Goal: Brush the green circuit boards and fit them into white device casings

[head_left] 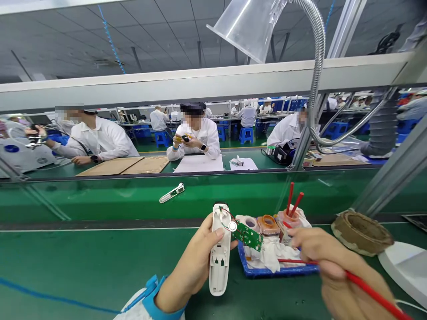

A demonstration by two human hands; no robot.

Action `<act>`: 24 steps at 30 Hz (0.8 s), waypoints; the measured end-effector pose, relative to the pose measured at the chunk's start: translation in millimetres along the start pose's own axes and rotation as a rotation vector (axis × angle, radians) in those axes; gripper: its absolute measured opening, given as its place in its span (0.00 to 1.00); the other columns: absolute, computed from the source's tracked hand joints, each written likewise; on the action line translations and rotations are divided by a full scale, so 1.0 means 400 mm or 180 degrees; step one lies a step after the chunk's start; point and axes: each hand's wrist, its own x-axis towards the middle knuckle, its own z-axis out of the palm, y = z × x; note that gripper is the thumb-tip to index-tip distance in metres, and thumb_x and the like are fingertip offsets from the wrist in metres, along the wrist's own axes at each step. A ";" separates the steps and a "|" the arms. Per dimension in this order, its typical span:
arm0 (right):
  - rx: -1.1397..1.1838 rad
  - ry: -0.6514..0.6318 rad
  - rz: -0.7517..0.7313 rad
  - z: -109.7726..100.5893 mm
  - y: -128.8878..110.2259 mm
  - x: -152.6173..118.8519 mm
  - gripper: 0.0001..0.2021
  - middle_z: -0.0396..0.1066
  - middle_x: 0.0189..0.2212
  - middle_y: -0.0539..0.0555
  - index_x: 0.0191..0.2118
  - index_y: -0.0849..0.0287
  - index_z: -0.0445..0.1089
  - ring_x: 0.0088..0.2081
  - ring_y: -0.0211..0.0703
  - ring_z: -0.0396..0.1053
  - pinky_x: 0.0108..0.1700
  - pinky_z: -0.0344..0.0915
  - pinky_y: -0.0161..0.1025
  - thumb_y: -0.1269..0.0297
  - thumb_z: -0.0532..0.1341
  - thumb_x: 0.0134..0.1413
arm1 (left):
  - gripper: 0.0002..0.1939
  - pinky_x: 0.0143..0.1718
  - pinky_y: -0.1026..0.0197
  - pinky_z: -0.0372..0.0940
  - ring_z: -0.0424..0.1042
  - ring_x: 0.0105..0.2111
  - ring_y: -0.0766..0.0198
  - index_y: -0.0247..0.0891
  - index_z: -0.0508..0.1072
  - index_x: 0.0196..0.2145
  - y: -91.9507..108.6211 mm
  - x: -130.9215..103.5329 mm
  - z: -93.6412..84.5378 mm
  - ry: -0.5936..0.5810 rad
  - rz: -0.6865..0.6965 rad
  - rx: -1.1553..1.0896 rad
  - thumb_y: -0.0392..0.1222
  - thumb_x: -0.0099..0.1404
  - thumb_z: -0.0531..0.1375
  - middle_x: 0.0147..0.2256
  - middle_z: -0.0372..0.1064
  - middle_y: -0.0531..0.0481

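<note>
My left hand [203, 249] grips a long white plastic housing [218, 266], held upright with its open inner side facing me. A green circuit board [248, 235] hangs off its right side on thin wires, with a round silver disc [232, 226] at the wires. My right hand [336, 262] is closed on a thin red stick [373, 295], like a brush handle, slanting up left toward small containers. Its tip cannot be made out. Beyond the board stands a blue tray [263, 272] with white cloth [271, 253], an orange-rimmed pot [267, 224] and another red stick [296, 261] lying across.
Two red sticks [295, 204] stand in a container at the tray's back. To the right are a brown ring-shaped holder [362, 231] and a white curved object [407, 266]. A clear hood [248, 26] on a flexible metal arm hangs overhead. Co-workers sit behind the green partition [100, 200].
</note>
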 end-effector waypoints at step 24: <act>-0.1910 -0.0763 -0.1376 0.186 0.001 -0.010 0.15 0.69 0.29 0.55 0.39 0.64 0.71 0.28 0.43 0.66 0.28 0.61 0.37 0.79 0.49 0.56 | 0.22 0.46 0.58 0.62 0.68 0.45 0.58 0.41 0.63 0.55 -0.037 -0.013 0.051 -0.0025 -0.0021 -0.0369 0.43 0.63 0.57 0.45 0.70 0.44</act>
